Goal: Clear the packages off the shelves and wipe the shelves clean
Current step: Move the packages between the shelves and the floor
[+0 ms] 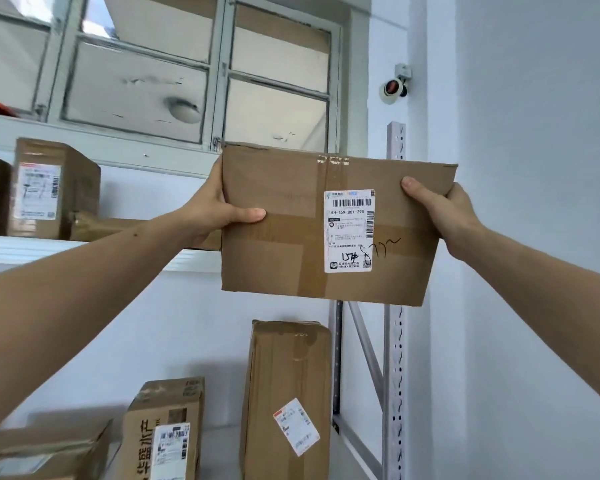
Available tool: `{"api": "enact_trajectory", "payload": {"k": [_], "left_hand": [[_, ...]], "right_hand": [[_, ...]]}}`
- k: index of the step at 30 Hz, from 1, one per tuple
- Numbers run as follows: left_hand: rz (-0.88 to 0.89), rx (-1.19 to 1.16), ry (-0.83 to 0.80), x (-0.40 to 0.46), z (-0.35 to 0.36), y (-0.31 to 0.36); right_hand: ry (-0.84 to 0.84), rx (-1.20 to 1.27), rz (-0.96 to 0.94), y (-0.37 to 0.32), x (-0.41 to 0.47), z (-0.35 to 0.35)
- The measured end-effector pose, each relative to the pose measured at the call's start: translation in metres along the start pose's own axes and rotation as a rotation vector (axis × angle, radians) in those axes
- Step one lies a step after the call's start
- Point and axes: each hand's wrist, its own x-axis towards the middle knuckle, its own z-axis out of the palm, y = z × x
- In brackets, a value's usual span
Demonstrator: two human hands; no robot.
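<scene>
The shelves [32,249] against the far wall carry several packages on the upper and lower levels. A large cardboard box [291,237] is held up at the right end, apparently in front of the upper shelf, its label facing near. The left hand [215,209] and right hand [447,213] grip opposite sides, thumbs on the front, probably to balance it. The other fingers are hidden behind.

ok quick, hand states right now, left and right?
Left hand: grips the left edge of the cardboard box, thumb on its front.
Right hand: grips the box's right edge, thumb on its front.
</scene>
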Motion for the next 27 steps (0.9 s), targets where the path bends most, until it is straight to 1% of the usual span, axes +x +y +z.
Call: {"api": "enact_trajectory", "payload": {"k": [7,13,18,21,27], "left_hand": [[0.055,0.030,0.009,0.039,-0.008,-0.033],[0.076,0.065,0.058,0.067,-0.007,-0.059],[0.093,0.097,0.134,0.083,0.001,-0.074],[0.068,0.114,0.146,0.080,0.004,-0.091],[0.008,0.096,0.122,0.057,0.011,-0.139]], "right_hand": [[0.011,0.036,-0.022,0.030,0.040,0.025],[-0.005,0.053,-0.029,0.057,0.079,0.042],[0.013,0.048,-0.031,0.080,0.103,0.048],[0.020,0.014,-0.044,0.085,0.116,0.054],[0.058,-0.130,-0.022,0.109,0.135,0.065]]}}
